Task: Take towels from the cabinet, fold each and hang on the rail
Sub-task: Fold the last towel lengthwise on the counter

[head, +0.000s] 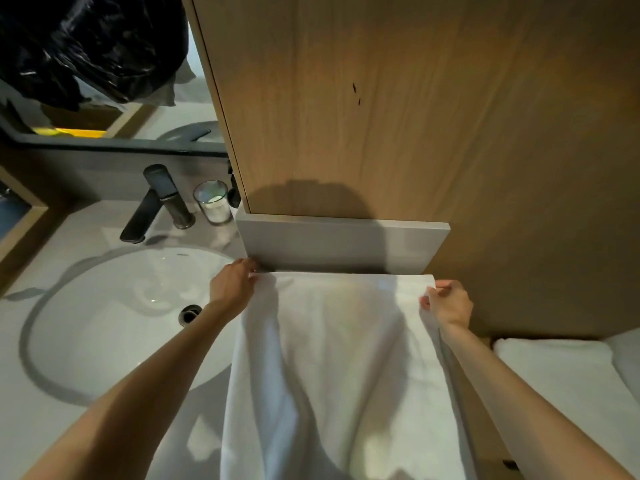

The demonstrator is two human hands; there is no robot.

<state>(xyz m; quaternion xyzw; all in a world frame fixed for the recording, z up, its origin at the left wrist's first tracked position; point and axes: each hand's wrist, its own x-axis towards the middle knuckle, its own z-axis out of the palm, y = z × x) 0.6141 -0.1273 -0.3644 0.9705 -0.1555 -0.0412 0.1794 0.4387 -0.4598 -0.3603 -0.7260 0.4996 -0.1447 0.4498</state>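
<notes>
A white towel hangs spread out in front of me, its top edge stretched level just below a grey ledge. My left hand pinches the towel's top left corner. My right hand grips the top right corner. The cloth drops down between my forearms and out of the frame at the bottom. Behind it rises the wooden cabinet panel. More folded white towels lie at the lower right. No rail shows in this view.
A white sink basin with a drain is at the left, with a dark faucet and a glass with a candle behind it. A mirror above reflects a black plastic bag.
</notes>
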